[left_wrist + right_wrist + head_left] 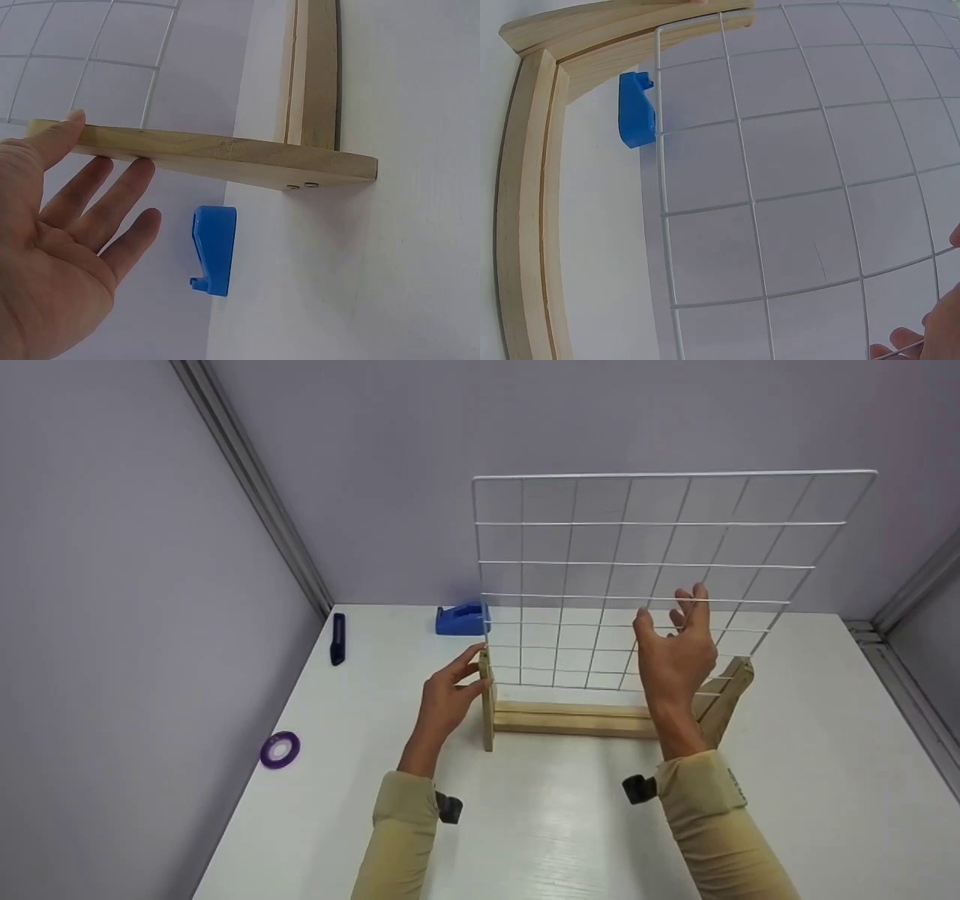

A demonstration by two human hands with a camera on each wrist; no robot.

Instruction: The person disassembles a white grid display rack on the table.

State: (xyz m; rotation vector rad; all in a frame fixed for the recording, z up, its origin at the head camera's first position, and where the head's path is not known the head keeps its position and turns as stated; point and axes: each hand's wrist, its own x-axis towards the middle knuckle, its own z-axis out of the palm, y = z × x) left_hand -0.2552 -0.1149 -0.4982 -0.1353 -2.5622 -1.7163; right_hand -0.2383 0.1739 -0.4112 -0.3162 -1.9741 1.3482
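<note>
A white wire grid panel [574,523] stands tilted in a wooden stand [577,726], its lower edge between the two side pieces. My left hand [444,701] pinches the top of the stand's left side piece [225,150], thumb on one face and fingers on the other. My right hand [679,660] holds the grid right of its middle, with fingers passing through the wires. Only part of the right hand [941,330] shows at the corner of the right wrist view, its fingertips behind the wires.
A blue tape dispenser [461,619] stands at the back of the white table [360,727], just left of the grid. Further left lie a dark box cutter [338,639] and a purple ring-shaped roll [280,750]. Grey walls rise behind and at the sides.
</note>
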